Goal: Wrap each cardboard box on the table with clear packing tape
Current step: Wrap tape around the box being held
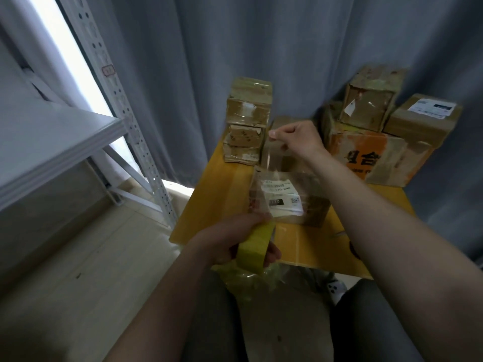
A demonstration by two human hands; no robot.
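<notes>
Left hand is nearest, fingers curled round the tape roll at the table's near edge. The roll looks stiff and light. A grip on the ring like this should let it turn as the tape pays out.

A clear strip runs from the roll up to the right hand. That hand pinches the free end between thumb and fingertips, the other fingers tucked in. The film is thin and sticky on one side, so it will likely fold onto itself if it goes slack. I'd keep it taut and hold only the very end.

The box in hand sits mid-table under the strip, with a white shipping label facing up. It looks small and probably light, so I'd expect it to slide or lift when the tape drags. It likely needs pinning down while the tape is pressed on. The cardboard looks worn with soft edges (some film may already be on it, but the glare makes it hard to say). Best taken by opposite side faces, not by the flaps.

Back left is a stack of small boxes. Back right is an orange printed box with a brown box on top and a labelled box beside it. These are bigger, so probably two-hand lifts. A grey curtain hangs behind.
</notes>
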